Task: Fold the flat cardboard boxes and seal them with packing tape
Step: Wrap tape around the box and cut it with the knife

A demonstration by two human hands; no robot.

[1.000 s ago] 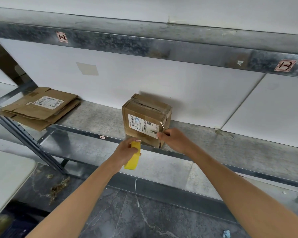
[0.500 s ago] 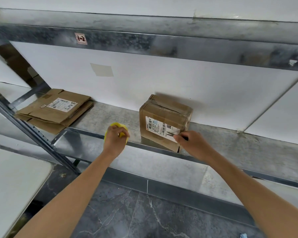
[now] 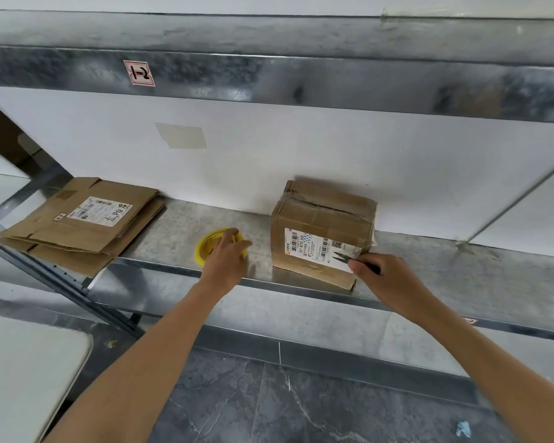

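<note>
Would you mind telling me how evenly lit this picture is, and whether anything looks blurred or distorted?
Head view: light is soft and even; the sealed cardboard box throws only a faint shadow on the white wall. Head view: wide-angle distortion bows the upper shelf beam. Head view: the left hand over the yellow tape roll is slightly smeared; the label has unreadable small print.

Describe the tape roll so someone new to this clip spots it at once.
Look at the lower metal shelf in front of the white wall. Between the flattened cardboard stack at its left end and the taped-up box, the yellow tape roll lies flat, partly under the left hand. It is the only round, bright yellow thing there; its neighbours are brown cardboard.
</note>
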